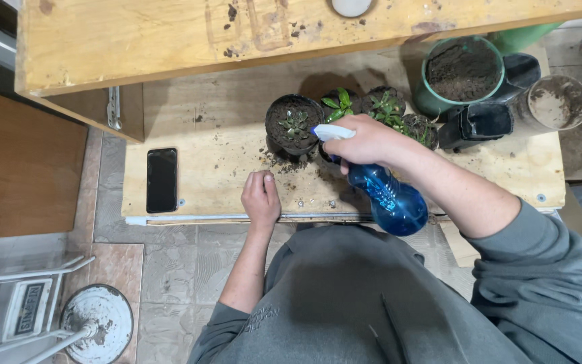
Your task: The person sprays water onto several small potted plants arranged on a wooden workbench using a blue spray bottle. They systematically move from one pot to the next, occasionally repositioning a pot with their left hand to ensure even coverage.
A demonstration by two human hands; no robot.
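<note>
Blue bottle: right hand (pixel 365 141) is wrapping fingers tight round the neck of the spray bottle (pixel 389 199), white nozzle (pixel 331 132) pointing at the small black pot (pixel 294 125) w/ a tiny succulent.
Left hand: left hand (pixel 260 197) is resting palm-down on the wooden board (pixel 223 162), fingers curled loosely, holding nothing, just below that pot.
Other pots: three more small planted pots (pixel 385 108) are sitting in a row behind the right hand, touching each other.
Progress: plants are already sitting potted, soil is lying spilled round the black pot; watering looks underway, can't tell which pots are wet yet.
Around: phone (pixel 161 179) is lying at the board's left; green soil bucket (pixel 463 71) is standing at far right.
</note>
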